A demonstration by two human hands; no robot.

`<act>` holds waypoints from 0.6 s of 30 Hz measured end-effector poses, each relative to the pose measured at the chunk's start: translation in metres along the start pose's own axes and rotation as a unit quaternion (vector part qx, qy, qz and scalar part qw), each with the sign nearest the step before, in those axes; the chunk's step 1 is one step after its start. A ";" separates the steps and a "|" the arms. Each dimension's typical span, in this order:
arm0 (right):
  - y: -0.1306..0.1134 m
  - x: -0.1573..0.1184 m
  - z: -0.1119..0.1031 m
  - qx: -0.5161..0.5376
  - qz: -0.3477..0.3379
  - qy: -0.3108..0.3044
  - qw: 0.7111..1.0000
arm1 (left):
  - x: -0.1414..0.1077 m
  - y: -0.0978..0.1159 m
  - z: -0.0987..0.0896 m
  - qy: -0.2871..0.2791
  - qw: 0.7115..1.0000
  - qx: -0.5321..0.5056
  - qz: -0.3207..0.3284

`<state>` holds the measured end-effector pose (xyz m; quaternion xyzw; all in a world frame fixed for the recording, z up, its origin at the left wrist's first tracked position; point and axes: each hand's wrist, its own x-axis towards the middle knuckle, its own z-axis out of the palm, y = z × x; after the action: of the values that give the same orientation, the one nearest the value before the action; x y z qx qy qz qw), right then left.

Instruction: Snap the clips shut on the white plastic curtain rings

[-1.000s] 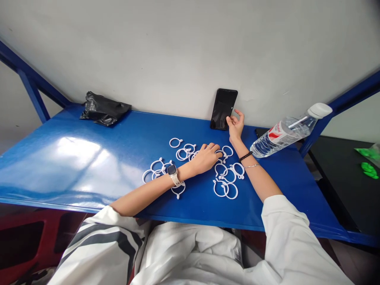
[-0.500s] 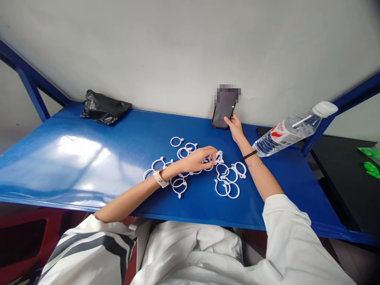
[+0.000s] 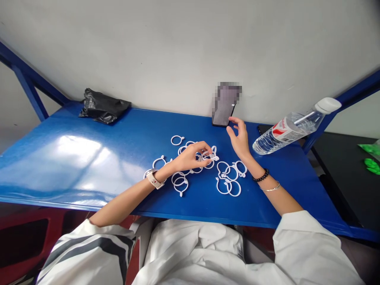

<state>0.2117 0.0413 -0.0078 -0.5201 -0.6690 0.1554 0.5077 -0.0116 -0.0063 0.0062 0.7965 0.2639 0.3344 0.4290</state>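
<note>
My left hand (image 3: 194,155), with a white watch on its wrist, pinches a white ring (image 3: 213,153) between thumb and fingers above the pile. Several more white rings lie on the blue table (image 3: 142,134), beneath and around this hand. To its right is another cluster of overlapping white rings (image 3: 232,188). My right hand (image 3: 240,138) is raised over the table with thumb and fingers apart and nothing in it. Just beyond its fingertips, a dark phone (image 3: 224,111) leans upright against the wall.
A clear water bottle (image 3: 285,130) with a white cap stands right of my right hand. A black plastic bag (image 3: 103,106) lies at the back left. Another dark flat object sits behind the bottle. Green items (image 3: 371,166) are at the far right.
My right hand has let go of the phone and drawn back towards me, its fingers spreading. My left hand has shifted slightly left, a white ring still between its fingers.
</note>
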 end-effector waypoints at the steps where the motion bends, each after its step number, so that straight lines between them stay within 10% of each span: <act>1: -0.009 -0.008 -0.004 0.028 0.004 -0.036 0.999 | 0.000 0.000 0.001 0.000 1.000 -0.008 -0.003; 7: -0.030 -0.048 -0.020 0.138 0.019 -0.300 0.944 | -0.001 0.000 0.006 0.001 1.000 -0.015 -0.004; 18: -0.028 -0.049 -0.024 0.122 0.052 -0.256 0.957 | -0.003 -0.006 0.001 0.057 0.992 0.115 0.020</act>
<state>0.2137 -0.0201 -0.0022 -0.4312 -0.7247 0.3900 0.3698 -0.0130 -0.0058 -0.0004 0.8256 0.3084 0.3550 0.3118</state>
